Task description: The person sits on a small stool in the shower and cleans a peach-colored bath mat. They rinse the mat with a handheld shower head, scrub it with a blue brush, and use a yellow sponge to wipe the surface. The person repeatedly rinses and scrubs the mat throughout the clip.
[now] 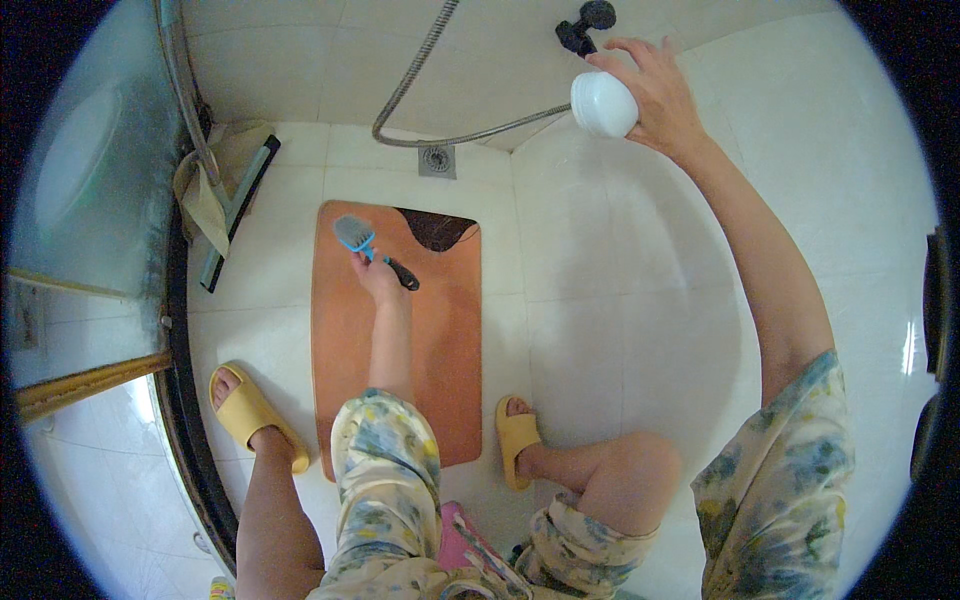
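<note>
My left hand (377,276) grips a scrub brush (403,273) with a black handle, a blue head frame and grey bristles. It is over an orange bath mat (397,337) with a dark patch at its far edge, bristles facing up and away from me. High at the right, my right hand (660,94) has its thumb and fingers around a white rounded plastic piece (604,105). A metal shower hose (409,82) runs up to this piece; the joint is hidden. Just past my fingertips, a black bracket (576,36) is fixed to the wall.
A floor squeegee (241,210) and a beige dustpan (202,199) stand at the left, by a glass door (97,150) with a dark frame. A square floor drain (436,159) lies beyond the mat. Something pink (456,536) is beneath me, between my yellow slippers (247,412).
</note>
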A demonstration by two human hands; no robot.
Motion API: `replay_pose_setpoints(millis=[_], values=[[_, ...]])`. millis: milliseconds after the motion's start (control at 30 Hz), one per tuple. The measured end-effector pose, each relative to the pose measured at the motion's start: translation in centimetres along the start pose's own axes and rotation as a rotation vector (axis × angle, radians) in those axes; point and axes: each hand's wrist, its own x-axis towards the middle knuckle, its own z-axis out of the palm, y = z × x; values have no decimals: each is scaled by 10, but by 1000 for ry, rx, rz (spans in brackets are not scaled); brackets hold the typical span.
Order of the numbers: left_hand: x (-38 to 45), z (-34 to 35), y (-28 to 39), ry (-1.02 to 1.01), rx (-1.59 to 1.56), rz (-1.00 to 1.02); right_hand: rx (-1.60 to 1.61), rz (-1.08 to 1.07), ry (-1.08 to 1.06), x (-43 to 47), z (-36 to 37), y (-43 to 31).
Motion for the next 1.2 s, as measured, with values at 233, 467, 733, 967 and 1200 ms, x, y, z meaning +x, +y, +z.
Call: replay_pose_setpoints(millis=[233,467,733,967,1200], values=[[-6,0,1,41,-56,-44,178,11,-34,5,2,3],[-10,1,2,48,-44,-49,-64,-56,-17,-16,9,14],[-8,0,-2,46,-19,-53,67,3,-128,-35,24,24],[0,-5,-12,67,2,-88,83,13,-122,-30,18,45],[-7,3,-6,44,-34,-83,222,104,-69,-33,7,79]])
